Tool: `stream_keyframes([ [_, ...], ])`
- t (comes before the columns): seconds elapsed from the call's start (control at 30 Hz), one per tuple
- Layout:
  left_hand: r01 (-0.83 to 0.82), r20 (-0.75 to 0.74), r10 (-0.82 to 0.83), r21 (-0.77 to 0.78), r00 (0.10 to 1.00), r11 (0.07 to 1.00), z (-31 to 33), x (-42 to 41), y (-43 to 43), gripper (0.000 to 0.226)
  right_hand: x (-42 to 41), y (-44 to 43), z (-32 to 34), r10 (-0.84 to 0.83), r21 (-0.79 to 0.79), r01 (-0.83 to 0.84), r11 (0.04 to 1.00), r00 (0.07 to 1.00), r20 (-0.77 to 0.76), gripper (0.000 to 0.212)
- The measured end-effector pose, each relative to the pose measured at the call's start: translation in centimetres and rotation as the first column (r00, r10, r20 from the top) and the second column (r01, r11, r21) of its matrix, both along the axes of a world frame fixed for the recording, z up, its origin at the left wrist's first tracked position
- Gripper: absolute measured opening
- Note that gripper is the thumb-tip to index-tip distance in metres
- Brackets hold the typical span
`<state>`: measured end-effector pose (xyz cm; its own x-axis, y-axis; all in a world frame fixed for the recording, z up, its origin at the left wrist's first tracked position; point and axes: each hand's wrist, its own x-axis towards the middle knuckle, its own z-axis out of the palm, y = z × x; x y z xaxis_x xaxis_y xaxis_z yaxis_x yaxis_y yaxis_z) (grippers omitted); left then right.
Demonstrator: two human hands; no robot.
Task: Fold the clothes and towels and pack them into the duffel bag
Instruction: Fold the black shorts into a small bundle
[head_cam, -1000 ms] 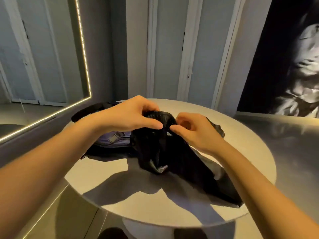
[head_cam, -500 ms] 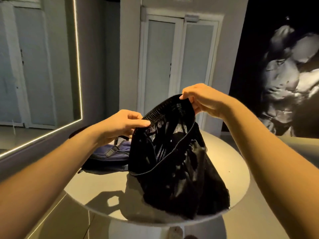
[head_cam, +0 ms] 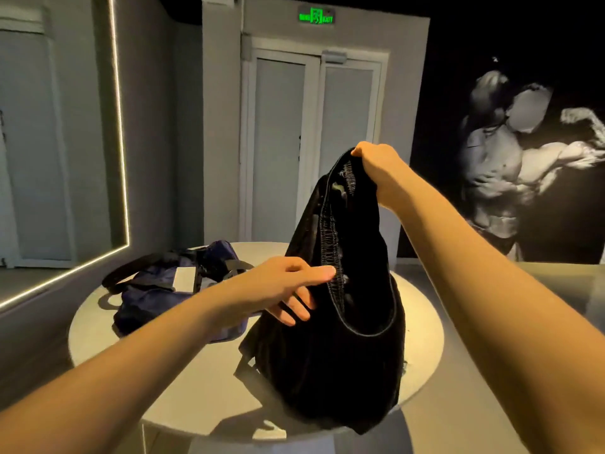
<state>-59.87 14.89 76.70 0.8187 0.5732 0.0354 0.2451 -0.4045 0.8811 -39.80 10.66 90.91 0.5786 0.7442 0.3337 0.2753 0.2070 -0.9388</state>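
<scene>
**Round table, black garment lifted above it**

Pale and round, the smooth white pedestal table [head_cam: 131, 342] fills the middle of a dim room. An LED-edged wall mirror [head_cam: 65, 142] stands at 9 o'clock, grey double doors [head_cam: 314, 142] under a green exit sign [head_cam: 316, 16] at 12 o'clock, and a black-and-white wall mural [head_cam: 510, 165] at 2 o'clock. Grey floor shows past the table's rim on the right side. On the tabletop, bare surface lies along the near edge from 6 to 8 o'clock and in a strip at the far edge near 12 o'clock.

A navy-blue fabric duffel bag [head_cam: 147, 299] with black straps lies slumped at 10 o'clock on the table, close to the rim there, with something pale showing at its top.

The right hand [head_cam: 379, 168] is closed round the top of a black garment [head_cam: 347, 348] of soft, faintly shiny cloth with a gathered elastic waistband. It holds the garment up over the table's 3 o'clock half. The waistband runs down from that grip in a long open loop. The cloth hangs in a heavy teardrop shape, its lower end bunched on the tabletop and reaching the near rim at 5 o'clock.

The left hand [head_cam: 278, 286] is stretched out with fingers extended. Its forefinger tip touches the waistband at mid-height, and the other fingers lie against the cloth just below without clasping it. The garment's left side hangs just beside the bag.
</scene>
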Motion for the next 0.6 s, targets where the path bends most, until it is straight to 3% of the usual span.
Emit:
stream_keyframes([
  [0.07,-0.002,0.026,0.001,0.043,1.000,0.999,-0.8,2.0,-1.4,0.046,0.4,0.3,0.2,0.027,0.030,-0.025,0.999,0.997,-0.073,0.011],
  [0.13,-0.052,0.040,0.044,0.240,0.998,0.969,-1.4,3.0,-2.0,0.019,1.1,0.4,0.5,0.005,0.055,0.001,0.998,0.995,-0.102,0.010],
  [0.2,-0.184,0.010,0.218,0.575,0.976,0.797,-1.4,3.1,-1.7,0.024,2.0,0.6,1.0,-0.043,0.084,0.052,0.995,0.993,-0.107,0.008],
  [0.23,-0.223,-0.003,0.303,0.672,0.953,0.706,-1.2,2.8,-1.3,0.030,2.6,0.8,1.2,-0.082,0.099,0.091,0.991,0.993,-0.085,0.009],
  [0.27,-0.256,-0.014,0.371,0.699,0.929,0.668,-0.7,2.3,-0.4,0.033,3.2,1.0,1.3,-0.135,0.115,0.141,0.983,0.989,-0.058,0.013],
  [0.33,-0.356,-0.003,0.439,0.578,0.898,0.734,1.5,0.5,2.1,0.031,4.5,1.6,1.5,-0.239,0.157,0.233,0.960,0.971,0.022,0.014],
  [0.4,-0.512,0.113,0.528,0.480,0.842,0.713,4.7,-1.8,5.0,0.028,5.2,2.0,1.9,-0.283,0.167,0.264,0.950,0.953,0.103,0.014],
  [0.53,-0.739,0.488,0.600,0.611,0.634,0.283,12.6,-5.1,8.7,0.026,6.2,2.7,3.4,-0.365,0.124,0.345,0.930,0.836,0.410,0.018],
  [0.57,-0.769,0.537,0.587,0.584,0.606,0.259,14.4,-5.2,9.2,0.025,6.5,3.1,4.0,-0.362,0.119,0.345,0.931,0.834,0.415,0.017],
  [0.6,-0.796,0.564,0.577,0.526,0.590,0.300,15.8,-5.2,9.8,0.023,6.6,3.5,4.6,-0.333,0.104,0.318,0.942,0.858,0.392,0.017],
])
